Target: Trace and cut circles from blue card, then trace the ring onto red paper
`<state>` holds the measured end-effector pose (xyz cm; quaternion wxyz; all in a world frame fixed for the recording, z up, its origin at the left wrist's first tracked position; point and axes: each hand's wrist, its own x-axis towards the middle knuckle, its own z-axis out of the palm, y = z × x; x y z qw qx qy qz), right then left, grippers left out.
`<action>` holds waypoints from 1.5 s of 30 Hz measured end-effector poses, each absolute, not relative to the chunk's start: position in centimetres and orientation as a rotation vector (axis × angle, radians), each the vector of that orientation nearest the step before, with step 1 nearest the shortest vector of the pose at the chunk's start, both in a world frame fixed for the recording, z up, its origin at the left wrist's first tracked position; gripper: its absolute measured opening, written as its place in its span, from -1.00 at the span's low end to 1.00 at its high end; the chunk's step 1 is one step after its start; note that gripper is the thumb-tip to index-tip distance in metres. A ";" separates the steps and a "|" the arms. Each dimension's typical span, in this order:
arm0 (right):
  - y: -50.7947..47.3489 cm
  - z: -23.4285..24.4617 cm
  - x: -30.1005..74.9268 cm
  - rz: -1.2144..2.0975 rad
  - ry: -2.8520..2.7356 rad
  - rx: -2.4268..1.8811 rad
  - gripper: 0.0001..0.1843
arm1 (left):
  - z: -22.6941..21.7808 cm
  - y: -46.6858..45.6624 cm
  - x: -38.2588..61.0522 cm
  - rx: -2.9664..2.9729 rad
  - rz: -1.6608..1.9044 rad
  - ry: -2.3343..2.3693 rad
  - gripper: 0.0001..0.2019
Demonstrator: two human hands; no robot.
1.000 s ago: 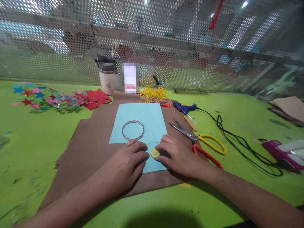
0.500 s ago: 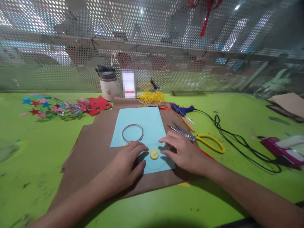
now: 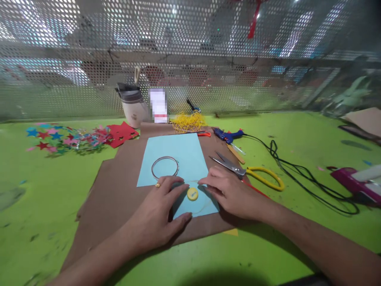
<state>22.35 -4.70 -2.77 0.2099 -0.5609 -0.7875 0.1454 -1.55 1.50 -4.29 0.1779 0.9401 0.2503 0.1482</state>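
A round yellow cap (image 3: 192, 194) with dark marks on top lies on a small light blue sheet (image 3: 190, 208), between my two hands. A thin yellowish curve (image 3: 208, 205) runs around part of the cap on that sheet. At the sheet's left edge rests my left hand (image 3: 165, 206), thumb and fingers apart, holding nothing. My right hand (image 3: 228, 192) lies over the right side, fingers stretched toward the cap and not touching it. Behind them, a larger light blue sheet (image 3: 172, 145) carries a thin metal ring (image 3: 152, 169).
Brown paper (image 3: 104, 198) lies beneath the sheets on the green table (image 3: 41, 214). Yellow-handled scissors (image 3: 264, 178), a blue glue gun (image 3: 228, 136) with a black cord, and yellow string (image 3: 189, 121) lie around. Further back stand a cup (image 3: 133, 107) and a blurred screen (image 3: 158, 105).
My left thumb has moved out to the right along the near edge of the small sheet. My right fingers have drawn closer together and lower. The cap stays about where it was.
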 end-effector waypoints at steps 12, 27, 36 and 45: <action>-4.4 -2.7 20.4 0.500 -2.225 -1.591 -0.84 | -5.0 1.7 -1.2 2.739 0.418 0.695 -0.58; -4.8 -3.2 20.3 0.472 -2.190 -1.567 -0.86 | -4.9 1.4 -1.1 2.725 0.404 0.701 -0.63; -4.5 -3.9 20.1 0.463 -2.244 -1.557 -0.85 | -4.8 1.5 -1.2 2.735 0.403 0.684 -0.64; -4.4 -4.0 20.0 0.468 -2.233 -1.559 -0.88 | -4.6 1.4 -1.5 2.675 0.448 0.676 -0.66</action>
